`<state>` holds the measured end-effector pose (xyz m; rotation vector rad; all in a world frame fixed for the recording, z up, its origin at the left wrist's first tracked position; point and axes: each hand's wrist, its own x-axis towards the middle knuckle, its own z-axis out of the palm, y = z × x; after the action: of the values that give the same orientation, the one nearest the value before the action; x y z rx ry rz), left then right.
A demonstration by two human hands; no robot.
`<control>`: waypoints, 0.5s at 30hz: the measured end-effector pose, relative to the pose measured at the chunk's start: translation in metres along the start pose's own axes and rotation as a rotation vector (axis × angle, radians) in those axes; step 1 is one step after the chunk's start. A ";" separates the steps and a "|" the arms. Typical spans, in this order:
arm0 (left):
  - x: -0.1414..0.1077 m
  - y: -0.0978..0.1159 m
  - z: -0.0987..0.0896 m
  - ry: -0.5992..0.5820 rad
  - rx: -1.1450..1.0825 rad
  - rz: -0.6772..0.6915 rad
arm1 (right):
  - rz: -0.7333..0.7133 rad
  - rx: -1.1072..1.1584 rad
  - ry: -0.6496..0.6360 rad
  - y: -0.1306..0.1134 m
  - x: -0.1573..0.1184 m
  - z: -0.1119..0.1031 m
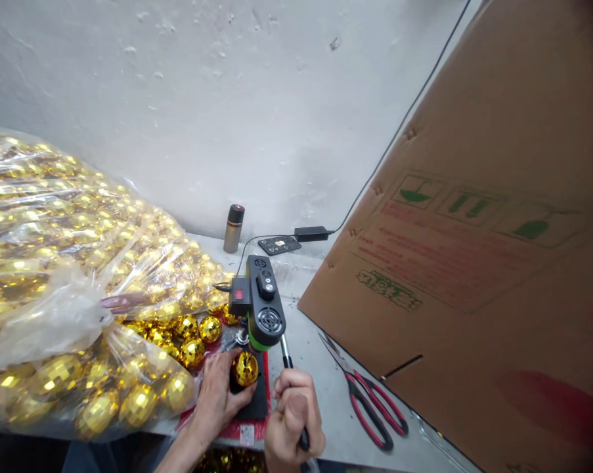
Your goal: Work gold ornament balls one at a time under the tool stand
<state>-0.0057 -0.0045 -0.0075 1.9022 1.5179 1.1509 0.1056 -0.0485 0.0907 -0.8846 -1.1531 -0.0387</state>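
My left hand holds a shiny gold mirrored ball, thumb and fingers closed round its sides. The ball sits low under the head of a small black press-like machine with round vents and a green band. In a fist, my right hand grips the black handle of the machine's lever, just right of the ball. Loose gold balls lie to the left of my left hand. What lies beneath the held ball is hidden.
A large clear plastic bag full of gold balls fills the left. Red-handled scissors lie on the right, beside a tall cardboard box. Behind the machine are a small bottle, a phone-like black slab and a power adapter with cable.
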 end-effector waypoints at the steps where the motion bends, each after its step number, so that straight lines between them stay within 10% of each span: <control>1: 0.000 0.000 0.000 -0.001 0.005 0.002 | 0.004 -0.013 0.004 0.000 -0.001 0.000; 15: 0.002 0.009 -0.009 -0.058 0.025 -0.001 | 0.011 0.011 0.044 0.006 -0.008 0.002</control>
<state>-0.0075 -0.0064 0.0053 1.9346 1.5088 1.0717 0.1029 -0.0464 0.0814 -0.8767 -1.1066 -0.0427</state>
